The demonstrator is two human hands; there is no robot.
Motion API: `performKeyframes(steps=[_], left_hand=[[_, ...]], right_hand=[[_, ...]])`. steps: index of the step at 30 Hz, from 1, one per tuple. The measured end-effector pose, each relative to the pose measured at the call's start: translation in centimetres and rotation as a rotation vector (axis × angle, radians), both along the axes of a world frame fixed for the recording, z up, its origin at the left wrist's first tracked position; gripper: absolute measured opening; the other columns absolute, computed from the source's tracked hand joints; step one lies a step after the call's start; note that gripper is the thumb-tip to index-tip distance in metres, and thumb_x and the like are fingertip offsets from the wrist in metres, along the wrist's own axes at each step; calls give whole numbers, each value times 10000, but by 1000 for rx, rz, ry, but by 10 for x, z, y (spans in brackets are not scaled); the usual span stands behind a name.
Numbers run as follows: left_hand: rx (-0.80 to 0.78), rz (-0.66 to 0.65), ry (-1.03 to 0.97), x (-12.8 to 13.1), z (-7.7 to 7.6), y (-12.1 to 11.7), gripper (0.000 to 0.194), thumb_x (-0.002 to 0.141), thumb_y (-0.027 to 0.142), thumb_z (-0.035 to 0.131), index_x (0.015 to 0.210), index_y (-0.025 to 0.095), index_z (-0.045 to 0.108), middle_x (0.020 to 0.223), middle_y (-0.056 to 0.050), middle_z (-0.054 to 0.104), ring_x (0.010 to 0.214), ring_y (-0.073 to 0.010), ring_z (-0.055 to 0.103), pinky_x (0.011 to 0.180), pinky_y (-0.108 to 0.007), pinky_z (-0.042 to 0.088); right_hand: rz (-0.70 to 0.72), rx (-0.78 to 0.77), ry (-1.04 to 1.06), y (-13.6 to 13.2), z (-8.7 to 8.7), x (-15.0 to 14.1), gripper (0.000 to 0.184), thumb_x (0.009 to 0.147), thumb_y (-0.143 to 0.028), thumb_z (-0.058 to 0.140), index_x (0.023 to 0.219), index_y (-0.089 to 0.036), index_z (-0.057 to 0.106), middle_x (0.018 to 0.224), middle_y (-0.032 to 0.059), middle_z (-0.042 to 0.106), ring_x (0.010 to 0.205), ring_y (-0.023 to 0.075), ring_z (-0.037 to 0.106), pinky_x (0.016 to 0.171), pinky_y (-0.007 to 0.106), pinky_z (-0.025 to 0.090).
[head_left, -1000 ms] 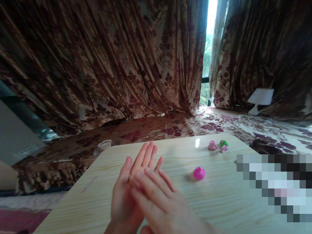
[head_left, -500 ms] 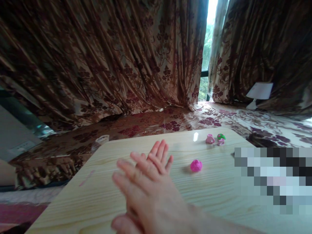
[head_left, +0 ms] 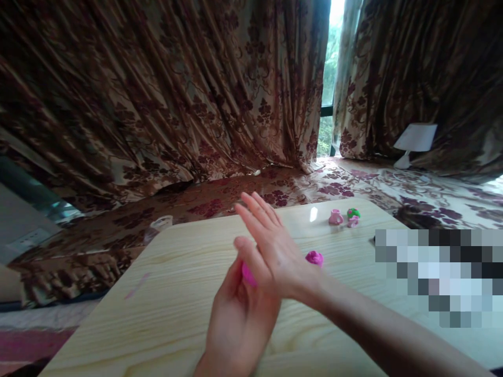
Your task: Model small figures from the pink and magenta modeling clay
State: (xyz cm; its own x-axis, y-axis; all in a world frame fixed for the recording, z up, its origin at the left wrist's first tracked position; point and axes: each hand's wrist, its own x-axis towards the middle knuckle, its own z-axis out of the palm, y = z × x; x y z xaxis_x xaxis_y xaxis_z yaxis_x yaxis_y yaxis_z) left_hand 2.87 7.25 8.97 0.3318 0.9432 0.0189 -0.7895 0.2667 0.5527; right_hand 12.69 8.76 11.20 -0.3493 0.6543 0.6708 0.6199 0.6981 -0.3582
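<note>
A bright pink lump of what looks like modelling clay (head_left: 248,273) lies pressed between my two palms, above the wooden table. Only a part of it shows. My left hand (head_left: 245,319) is underneath, palm up and cupped against the lump, with most of its fingers hidden. Across it from the right lies my right hand (head_left: 271,251), its fingers stretched out flat and its palm on the lump. Just behind my right wrist, a second bright pink lump (head_left: 315,257) rests on the table, partly covered by the wrist.
Near the far right corner of the table (head_left: 176,262) stand a light pink cup-shaped piece (head_left: 335,217), a smaller light pink piece (head_left: 353,222) and a green piece (head_left: 354,212). A pink streak (head_left: 137,285) marks the left side. A blurred-out patch hides the right side.
My right hand has swung up and right across my left palm. The pink lump between the palms has come into sight. The view has tilted slightly down.
</note>
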Motion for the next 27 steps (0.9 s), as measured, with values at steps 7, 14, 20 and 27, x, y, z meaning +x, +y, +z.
performKeyframes(steps=[7, 14, 20, 27], left_hand=[[93, 211, 50, -8, 11, 18, 467, 914, 391, 230, 1369, 315, 303, 1418, 29, 377, 1343, -154, 241, 1113, -365, 200], [-36, 56, 12, -9, -6, 10, 438, 921, 320, 287, 1321, 196, 416, 1357, -61, 462, 1320, -187, 299, 1106, -350, 226], [-31, 101, -100, -11, -13, 17, 443, 914, 358, 277, 1320, 241, 409, 1381, -14, 434, 1316, -170, 309, 1103, -351, 242], [-34, 85, -91, -31, -17, 19, 476, 917, 348, 283, 1338, 152, 384, 1369, -94, 441, 1309, -180, 322, 1094, -348, 261]], right_hand=[[333, 136, -182, -23, -16, -6, 480, 893, -344, 389, 1319, -122, 390, 1461, 47, 276, 1372, 205, 90, 1129, 407, 152], [141, -47, -22, -1, -22, 3, 471, 911, -237, 307, 1354, -77, 327, 1457, 107, 268, 1371, 202, 116, 1108, 433, 200], [284, -2, -91, -7, -24, -12, 442, 867, -350, 429, 1275, -183, 463, 1461, 40, 276, 1367, 248, 118, 1110, 466, 168], [284, 51, -192, -15, -37, -17, 479, 898, -242, 378, 1355, -104, 339, 1460, 71, 275, 1368, 193, 138, 1123, 370, 194]])
